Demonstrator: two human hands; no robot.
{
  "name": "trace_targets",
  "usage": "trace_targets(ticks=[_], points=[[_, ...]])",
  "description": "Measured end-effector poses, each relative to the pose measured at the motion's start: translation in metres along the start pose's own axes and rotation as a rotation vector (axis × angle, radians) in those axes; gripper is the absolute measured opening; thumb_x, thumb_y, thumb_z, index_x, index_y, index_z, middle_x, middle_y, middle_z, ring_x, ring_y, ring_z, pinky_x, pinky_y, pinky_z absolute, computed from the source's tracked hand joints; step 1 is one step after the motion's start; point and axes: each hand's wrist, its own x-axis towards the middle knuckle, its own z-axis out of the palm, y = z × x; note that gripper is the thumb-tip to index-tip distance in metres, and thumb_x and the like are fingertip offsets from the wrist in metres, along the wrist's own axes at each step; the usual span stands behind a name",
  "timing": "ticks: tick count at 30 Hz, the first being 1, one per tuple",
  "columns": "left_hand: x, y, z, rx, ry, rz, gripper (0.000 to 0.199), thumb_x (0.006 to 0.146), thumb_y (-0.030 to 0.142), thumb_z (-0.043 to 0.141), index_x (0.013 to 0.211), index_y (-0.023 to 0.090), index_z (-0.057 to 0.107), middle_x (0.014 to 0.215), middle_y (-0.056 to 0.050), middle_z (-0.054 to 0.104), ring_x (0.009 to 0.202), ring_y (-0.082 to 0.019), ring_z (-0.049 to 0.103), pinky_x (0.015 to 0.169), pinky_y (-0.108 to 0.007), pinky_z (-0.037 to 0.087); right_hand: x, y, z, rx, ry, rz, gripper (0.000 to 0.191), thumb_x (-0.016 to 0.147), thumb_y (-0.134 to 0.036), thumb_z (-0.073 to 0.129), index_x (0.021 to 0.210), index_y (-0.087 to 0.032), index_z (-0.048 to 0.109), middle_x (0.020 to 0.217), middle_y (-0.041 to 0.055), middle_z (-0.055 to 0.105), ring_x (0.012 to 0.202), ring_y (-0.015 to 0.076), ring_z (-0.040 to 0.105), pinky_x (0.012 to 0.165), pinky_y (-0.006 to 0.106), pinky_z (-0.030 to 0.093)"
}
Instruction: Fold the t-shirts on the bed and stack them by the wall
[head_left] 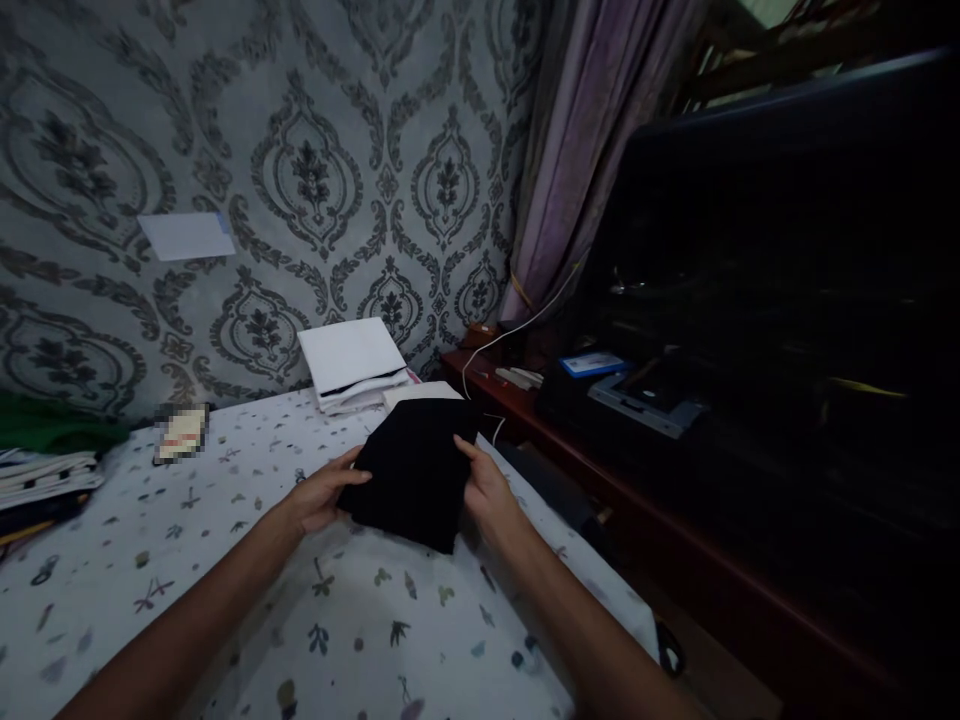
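A folded black cloth [416,470] is held up above the patterned bed sheet [247,600]. My left hand [322,497] grips its left edge, thumb on top and fingers underneath. Along the right edge, my right hand [487,485] pinches the cloth with the thumb on its face; the other fingers are partly hidden behind it. Just beyond the cloth lies a low white folded piece [427,392], partly covered by it. Behind that, a stack of folded white cloth [352,358] rests near the wall.
At the far left is a pile of folded clothes [49,480] with a green cloth [60,424]. A small blurred packet [182,433] lies by the wall. On the right runs a dark red wooden ledge [480,372] with a white cable [495,338], beside a large black object [750,260].
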Motion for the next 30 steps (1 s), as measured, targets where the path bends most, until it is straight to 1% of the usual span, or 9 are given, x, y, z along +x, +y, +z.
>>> trace_targets(ticks=[4, 8, 11, 14, 17, 22, 25, 28, 30], points=[[-0.008, -0.003, -0.014, -0.286, 0.141, 0.115, 0.036, 0.076, 0.038, 0.076, 0.107, 0.022, 0.066, 0.104, -0.005, 0.076, 0.106, -0.026, 0.069, 0.081, -0.035, 0.059, -0.004, 0.020, 0.007, 0.056, -0.046, -0.084, 0.026, 0.079, -0.006, 0.064, 0.100, -0.020, 0.070, 0.095, 0.0036, 0.079, 0.095, 0.0196, 0.074, 0.092, 0.035, 0.059], [-0.021, -0.031, -0.016, -0.444, 0.134, 0.192, 0.054, 0.082, 0.060, 0.065, 0.120, 0.022, 0.061, 0.116, -0.010, 0.074, 0.125, -0.029, 0.061, 0.096, -0.041, 0.056, -0.015, 0.053, -0.007, 0.015, -0.065, -0.030, 0.039, 0.075, -0.001, 0.064, 0.107, -0.022, 0.070, 0.100, 0.0032, 0.078, 0.105, 0.0217, 0.072, 0.097, 0.038, 0.058], [-0.025, -0.048, -0.012, -0.406, 0.209, 0.156, 0.059, 0.076, 0.038, 0.076, 0.130, 0.022, 0.056, 0.122, -0.010, 0.071, 0.127, -0.030, 0.059, 0.099, -0.040, 0.054, -0.021, 0.057, -0.013, -0.008, -0.045, 0.039, 0.029, 0.078, -0.009, 0.068, 0.104, -0.021, 0.071, 0.100, 0.0036, 0.078, 0.107, 0.0221, 0.071, 0.098, 0.037, 0.058], [-0.023, -0.051, -0.011, -0.348, 0.325, 0.137, 0.068, 0.063, 0.010, 0.078, 0.126, 0.023, 0.057, 0.119, -0.009, 0.072, 0.122, -0.031, 0.063, 0.098, -0.040, 0.055, -0.020, 0.043, -0.012, 0.013, 0.015, 0.081, 0.017, 0.085, -0.022, 0.068, 0.102, -0.020, 0.072, 0.101, 0.0050, 0.078, 0.102, 0.0213, 0.073, 0.094, 0.036, 0.059], [-0.020, -0.041, -0.016, -0.316, 0.331, 0.141, 0.057, 0.059, 0.008, 0.076, 0.112, 0.025, 0.062, 0.112, -0.006, 0.074, 0.116, -0.032, 0.065, 0.095, -0.040, 0.056, -0.013, 0.028, -0.011, -0.040, 0.092, 0.142, 0.014, 0.086, -0.015, 0.066, 0.098, -0.017, 0.072, 0.094, 0.0061, 0.079, 0.089, 0.0196, 0.076, 0.083, 0.032, 0.062], [-0.011, 0.018, -0.025, -0.196, 0.257, 0.269, 0.049, 0.056, 0.013, 0.079, 0.100, 0.022, 0.063, 0.098, -0.004, 0.075, 0.099, -0.029, 0.071, 0.086, -0.037, 0.058, 0.017, 0.006, 0.016, -0.119, -0.061, 0.070, 0.020, 0.082, -0.006, 0.067, 0.099, -0.015, 0.073, 0.095, 0.0076, 0.079, 0.085, 0.0190, 0.076, 0.080, 0.029, 0.063], [0.015, 0.083, -0.030, -0.139, 0.243, 0.492, 0.051, 0.057, 0.011, 0.077, 0.105, 0.019, 0.062, 0.101, -0.004, 0.074, 0.095, -0.024, 0.070, 0.086, -0.034, 0.057, 0.052, -0.016, 0.067, -0.087, -0.169, -0.049, 0.024, 0.082, -0.006, 0.065, 0.102, -0.017, 0.073, 0.099, 0.0063, 0.078, 0.093, 0.0197, 0.074, 0.087, 0.033, 0.062], [0.060, 0.148, -0.040, -0.118, 0.277, 0.684, 0.050, 0.059, 0.008, 0.073, 0.106, 0.020, 0.061, 0.099, -0.002, 0.073, 0.092, -0.020, 0.069, 0.086, -0.031, 0.056, 0.104, -0.031, 0.125, -0.042, -0.298, -0.158, 0.027, 0.084, -0.009, 0.062, 0.108, -0.019, 0.071, 0.103, 0.0050, 0.078, 0.100, 0.0195, 0.072, 0.093, 0.037, 0.059], [0.097, 0.178, -0.051, -0.099, 0.354, 0.722, 0.045, 0.066, 0.011, 0.071, 0.109, 0.021, 0.059, 0.099, -0.002, 0.073, 0.092, -0.018, 0.069, 0.086, -0.030, 0.056, 0.146, -0.030, 0.154, -0.029, -0.269, -0.196, 0.028, 0.085, -0.010, 0.060, 0.109, -0.020, 0.069, 0.097, 0.0022, 0.078, 0.095, 0.0176, 0.073, 0.091, 0.038, 0.059]])
